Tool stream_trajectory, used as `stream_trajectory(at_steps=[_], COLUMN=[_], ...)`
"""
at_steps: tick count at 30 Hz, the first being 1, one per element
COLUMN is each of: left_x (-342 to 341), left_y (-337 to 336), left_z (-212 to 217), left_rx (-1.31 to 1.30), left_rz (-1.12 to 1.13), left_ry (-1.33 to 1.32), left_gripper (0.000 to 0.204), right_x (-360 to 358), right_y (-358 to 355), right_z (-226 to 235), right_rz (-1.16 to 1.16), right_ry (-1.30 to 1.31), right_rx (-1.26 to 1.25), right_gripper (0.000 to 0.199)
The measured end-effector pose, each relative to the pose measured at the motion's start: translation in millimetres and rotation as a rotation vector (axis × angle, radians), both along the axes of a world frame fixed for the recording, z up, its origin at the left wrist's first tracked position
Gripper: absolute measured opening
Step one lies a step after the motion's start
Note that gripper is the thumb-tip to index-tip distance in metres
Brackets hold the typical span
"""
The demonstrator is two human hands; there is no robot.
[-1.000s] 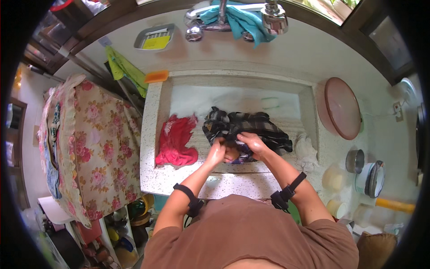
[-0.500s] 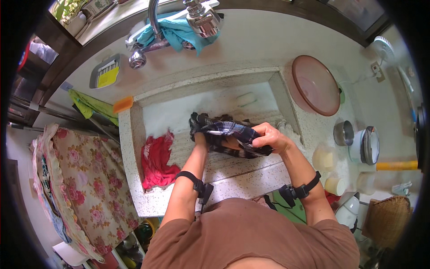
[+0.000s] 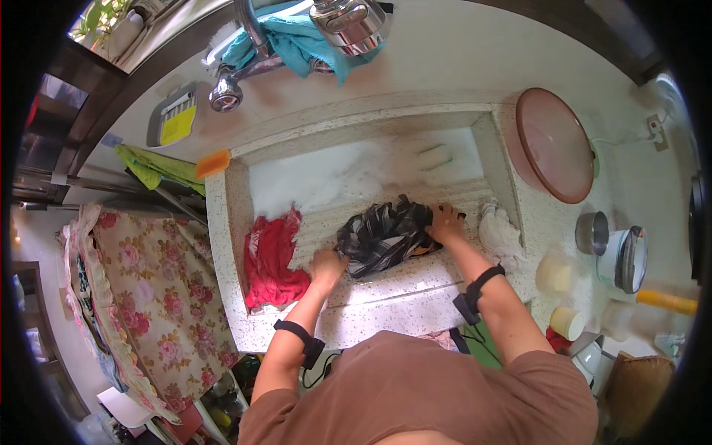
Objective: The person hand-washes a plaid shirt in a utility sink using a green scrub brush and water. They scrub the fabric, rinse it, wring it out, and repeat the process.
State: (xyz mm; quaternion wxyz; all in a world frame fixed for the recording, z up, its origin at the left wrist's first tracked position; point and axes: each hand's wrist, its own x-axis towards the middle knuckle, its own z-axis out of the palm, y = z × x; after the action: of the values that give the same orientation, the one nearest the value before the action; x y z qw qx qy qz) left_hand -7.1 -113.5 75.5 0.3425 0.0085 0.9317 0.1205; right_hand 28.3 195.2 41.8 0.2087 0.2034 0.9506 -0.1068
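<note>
A dark plaid garment (image 3: 382, 237) lies bunched on the ridged washboard slope of a speckled stone sink (image 3: 356, 297). My left hand (image 3: 326, 268) is at the garment's left edge, its fingers closed together on the cloth. At the other end, my right hand (image 3: 446, 224) rests with its fingers spread, the thumb touching the fabric. A wet red cloth (image 3: 273, 261) lies to the left of my left hand. Right of my right hand, a white cloth (image 3: 498, 233) is heaped on the slope. White suds (image 3: 319, 174) cover the sink's far part.
A chrome faucet (image 3: 225, 95) with a turquoise cloth (image 3: 297, 44) stands at the back. An orange soap dish (image 3: 213, 163) sits on the left corner. A pink basin (image 3: 552, 148) leans at the right rim, near a metal cup (image 3: 592, 233) and a tub (image 3: 567, 323).
The plaid garment has gone from being held up and stretched between my hands to lying bunched on the slope. My right hand has spread its fingers; my left has come out from the folds.
</note>
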Motion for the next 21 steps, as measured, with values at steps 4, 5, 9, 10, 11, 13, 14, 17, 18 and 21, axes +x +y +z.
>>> stream_trajectory(at_steps=[4,5,9,10,11,13,14,17,18,21], left_x=[-17.8,-26.1,-42.8,-44.1,-45.6,-47.5,-49.6,-62.1,-70.7,-89.7], left_y=[6.9,10.3,23.9,26.6,28.9,30.3,29.0,19.2,16.5,2.3], left_z=[-21.0,-30.2,-64.7,-69.1,-70.9,-65.4,-58.5,-27.6,-16.2,21.9], left_rx=[0.224,0.438,0.685,0.749,0.807,0.922,0.983,1.072,1.074,1.296], left_rz=[-0.111,-0.173,-0.189,-0.026,0.146,0.357,0.392,0.414,0.41,0.444], left_ry=[0.201,0.268,-0.045,-0.118,-0.17,-0.269,-0.319,-0.416,-0.434,-0.517], left_gripper=[0.061,0.059,0.045,0.042,0.04,0.035,0.034,0.031,0.031,0.022], right_x=[1.6,0.1,-23.7,-32.5,-37.5,-47.4,-50.9,-49.9,-48.7,-38.9], right_y=[-14.4,-17.2,-17.1,-17.6,-18.1,-22.1,-26.1,-36.9,-39.1,-49.1], right_z=[-40.7,-43.9,-25.4,-15.7,-4.4,16.3,24.6,41.2,44.3,51.9], right_rz=[0.122,0.219,0.044,-0.079,-0.117,-0.052,0.044,0.326,0.442,0.668], right_ry=[0.052,0.03,0.151,0.161,0.234,0.116,0.059,-0.179,-0.21,-0.327], right_rx=[-0.006,-0.084,-0.627,-0.798,-1.045,-1.205,-1.33,-1.203,-1.192,-1.035], right_gripper=[0.04,0.038,0.027,0.026,0.024,0.021,0.02,0.028,0.03,0.037])
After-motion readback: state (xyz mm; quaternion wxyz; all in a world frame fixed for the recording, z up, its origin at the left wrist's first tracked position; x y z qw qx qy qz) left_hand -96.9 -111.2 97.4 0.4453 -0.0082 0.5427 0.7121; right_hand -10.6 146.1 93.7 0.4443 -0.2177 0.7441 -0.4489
